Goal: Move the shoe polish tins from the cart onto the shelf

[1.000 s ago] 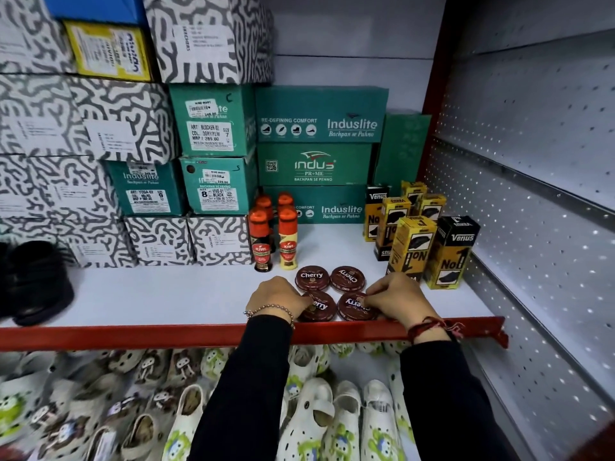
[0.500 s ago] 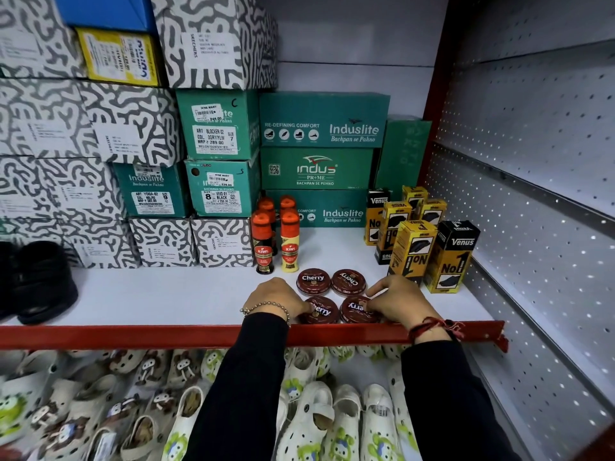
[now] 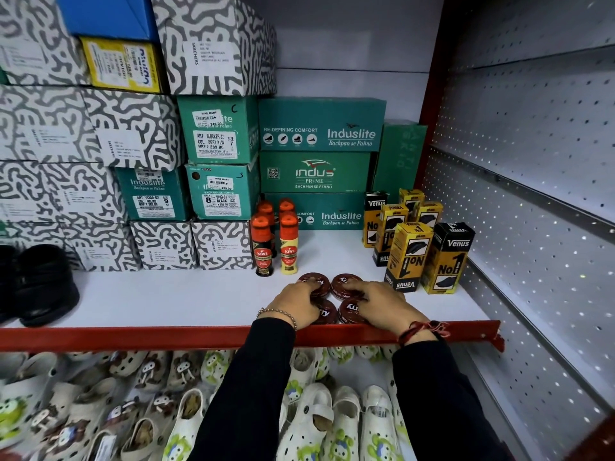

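**Both hands spread flat over four polish tins at the shelf's front edge**

Nearest the camera, below the shelf, pale printed clogs point(image 3: 319, 424) lie in rows; two dark sleeves point(image 3: 256, 394) rise from there over the red front lip of the shelf point(image 3: 133, 337); the left wrist wears a bead bracelet point(image 3: 278, 315), the right a red thread band point(image 3: 420, 329).

On the white shelf just behind the lip, four round maroon shoe polish tins point(image 3: 346, 309) sit in a tight two-by-two square, lids up, touching or nearly touching one another; the left hand point(image 3: 296, 302) lies palm down over the two left tins, fingers loosely spread and curved, tips resting on the far left tin; the right hand point(image 3: 379, 302) lies likewise over the two right tins, fingers reaching across the far right one; neither hand is closed round a tin, and none is lifted off the shelf; whether the palms press on the near tins cannot be told.

Just behind the tins stand four Kiwi liquid polish bottles point(image 3: 263, 247) with orange caps; to the right, near the perforated side panel point(image 3: 532, 227), stands a cluster of yellow and black Venus boxes point(image 3: 409, 254), upright; at the far left edge sits a black shoe point(image 3: 43, 284).

Farthest back, green Induslite shoe boxes point(image 3: 321, 128) and grey squiggle-patterned boxes point(image 3: 133, 128) are stacked against the rear wall.
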